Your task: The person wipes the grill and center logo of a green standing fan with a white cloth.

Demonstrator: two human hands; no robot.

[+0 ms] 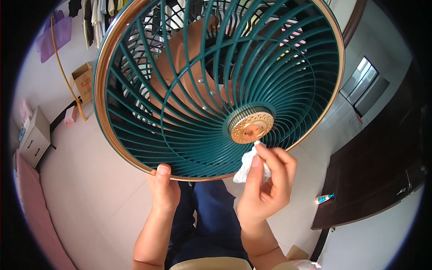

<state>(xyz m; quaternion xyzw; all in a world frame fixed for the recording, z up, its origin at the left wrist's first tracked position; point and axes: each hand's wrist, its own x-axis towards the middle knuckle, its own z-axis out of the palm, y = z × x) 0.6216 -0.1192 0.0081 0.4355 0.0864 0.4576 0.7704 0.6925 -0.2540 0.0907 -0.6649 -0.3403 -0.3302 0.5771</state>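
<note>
A large electric fan with a green spiral grille [189, 148] and a gold-coloured rim fills the upper middle of the view, its front tilted down towards me. Brownish blades [182, 67] show behind the grille. At its centre sits a round gold hub cap [251, 127] with dimples and a worn-looking middle. My left hand [165, 187] grips the bottom rim, thumb on the front edge. In my right hand [268, 182], a crumpled white tissue or cloth [248, 165] is pinched between thumb and fingers, its tip at the lower edge of the hub cap.
At left stand a small drawer cabinet [35, 140], a cardboard box [82, 82] and a pink-covered edge, perhaps a bed [33, 199]. Clothes hang at the upper left. To the right are a dark door [364, 162] and a bottle with a blue cap [324, 199].
</note>
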